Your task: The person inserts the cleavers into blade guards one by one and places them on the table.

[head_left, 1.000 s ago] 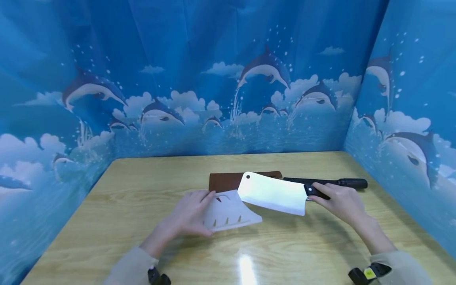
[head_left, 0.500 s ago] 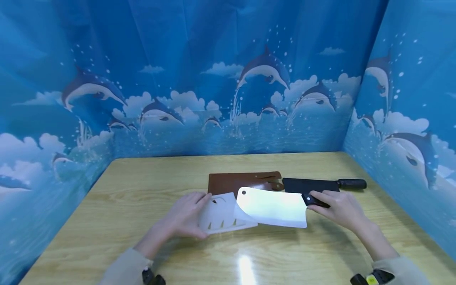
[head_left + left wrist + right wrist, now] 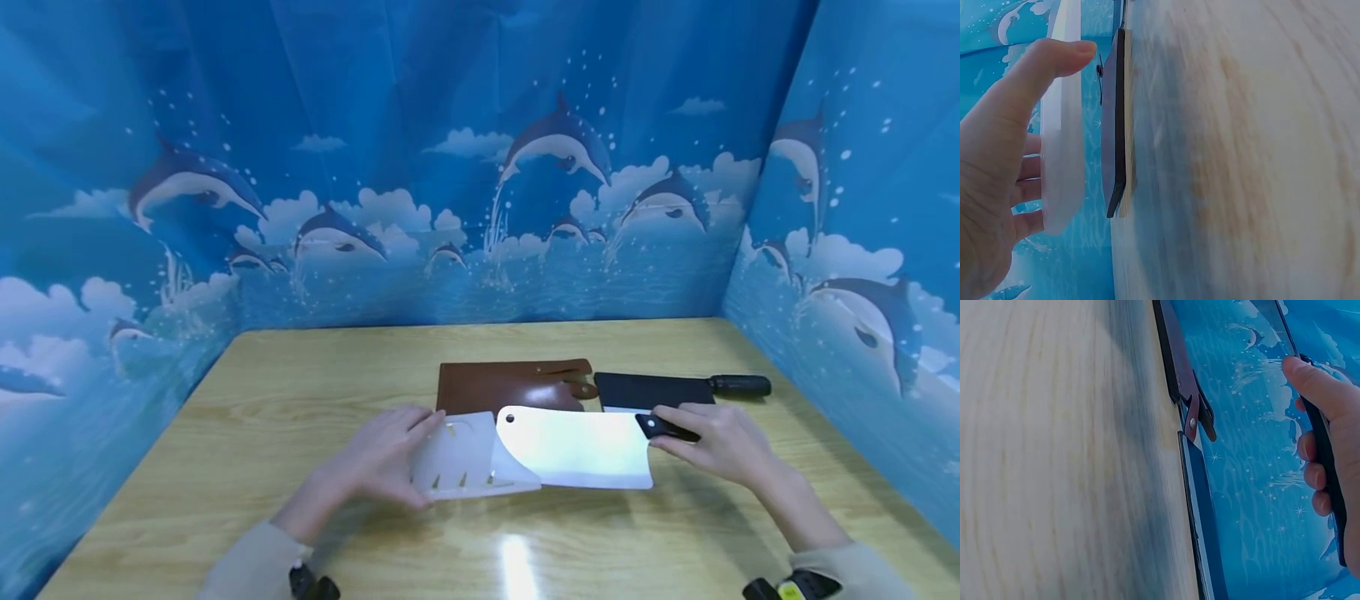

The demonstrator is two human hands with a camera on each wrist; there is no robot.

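My left hand (image 3: 386,457) holds a translucent white plastic blade guard (image 3: 456,458), with thumb and fingers on either side of its closed end. In the left wrist view, the guard (image 3: 1064,156) stands edge-on above the table. My right hand (image 3: 723,446) grips the black handle (image 3: 663,427) of a cleaver with a wide, shiny blade (image 3: 588,446). The front part of that blade is inside the guard and shows faintly through the plastic; most of the blade is outside. Curled fingers round the handle (image 3: 1329,481) show in the right wrist view.
Behind the hands, a brown leather sheath (image 3: 495,387) with strap ends lies on the wooden table (image 3: 330,367). To its right lies a second cleaver (image 3: 652,389) with a dark blade and black handle. Blue dolphin-print curtains (image 3: 450,167) enclose the back and sides.
The cleaver has come down and turned level, and its front end has slid into the guard. My left hand with the guard has shifted slightly left and toward me.
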